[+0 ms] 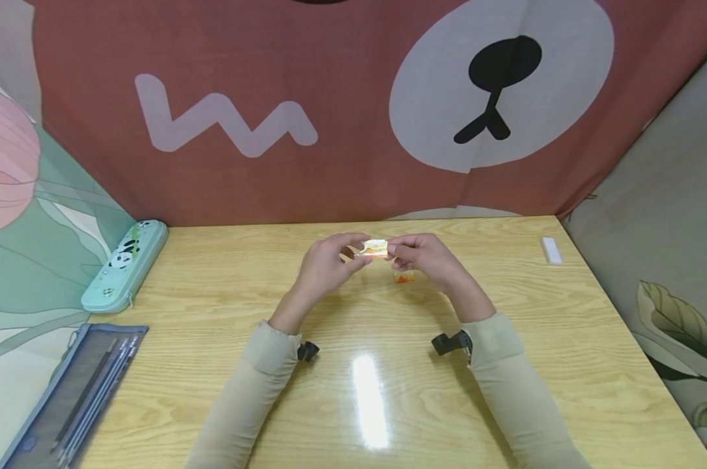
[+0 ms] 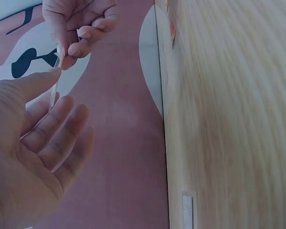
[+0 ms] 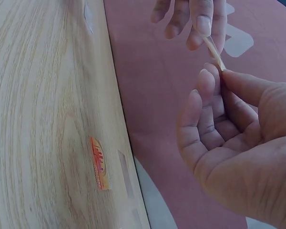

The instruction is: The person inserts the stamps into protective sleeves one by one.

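Note:
Between both hands, a small thin shiny piece (image 1: pixel 375 249) with white, yellow and orange print is held above the table. My left hand (image 1: pixel 324 264) pinches its left end between thumb and fingers. At the other end, my right hand (image 1: pixel 426 256) grips it with thumb and forefinger, the remaining fingers loosely curled. Seen edge-on in the right wrist view, the piece (image 3: pixel 213 51) looks like a slim strip, slightly bent. Below the right hand, a small orange printed piece (image 1: pixel 404 277) lies on the wooden table; it shows more fully in the right wrist view.
A white rectangular block (image 1: pixel 552 251) lies at the table's far right. Along the left edge are a mint panda pencil case (image 1: pixel 124 267) and a dark mesh zip pouch (image 1: pixel 86 391) with several pencils or pens. A reddish-brown cloth (image 1: pixel 330 182) with a bear print hangs behind the table.

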A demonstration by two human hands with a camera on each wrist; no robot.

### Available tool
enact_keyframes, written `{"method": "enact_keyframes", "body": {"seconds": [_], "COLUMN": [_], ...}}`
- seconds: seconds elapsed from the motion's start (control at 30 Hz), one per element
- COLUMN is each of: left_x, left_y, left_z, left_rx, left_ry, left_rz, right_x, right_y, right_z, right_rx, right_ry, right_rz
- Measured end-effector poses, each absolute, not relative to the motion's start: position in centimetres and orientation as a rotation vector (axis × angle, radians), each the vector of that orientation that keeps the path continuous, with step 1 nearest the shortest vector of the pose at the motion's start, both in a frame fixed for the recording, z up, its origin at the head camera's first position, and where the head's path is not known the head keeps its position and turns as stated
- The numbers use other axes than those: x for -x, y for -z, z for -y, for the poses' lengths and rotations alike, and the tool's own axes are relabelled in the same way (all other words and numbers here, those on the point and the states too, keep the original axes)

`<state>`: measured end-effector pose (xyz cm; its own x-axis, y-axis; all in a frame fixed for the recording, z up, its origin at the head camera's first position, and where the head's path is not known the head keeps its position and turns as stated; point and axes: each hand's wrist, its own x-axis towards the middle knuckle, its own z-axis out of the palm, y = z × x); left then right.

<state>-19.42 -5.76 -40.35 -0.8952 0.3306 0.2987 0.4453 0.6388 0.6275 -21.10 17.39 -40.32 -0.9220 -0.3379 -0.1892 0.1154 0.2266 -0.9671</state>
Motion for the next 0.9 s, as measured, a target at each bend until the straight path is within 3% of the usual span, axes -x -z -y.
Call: {"method": "enact_keyframes", "body": {"seconds": [0.9], "left_x": [19.79], "left_y": [40.82], "left_z": [6.04], "left_rx": [0.721], "left_ry": [1.011], "left_rz": [2.771], "right_x": [21.21], "right_y": [40.19], "right_z": [-16.87], "right_rx": [0.207], "right_ry": [1.672], "right_rz": [-2.199]}}
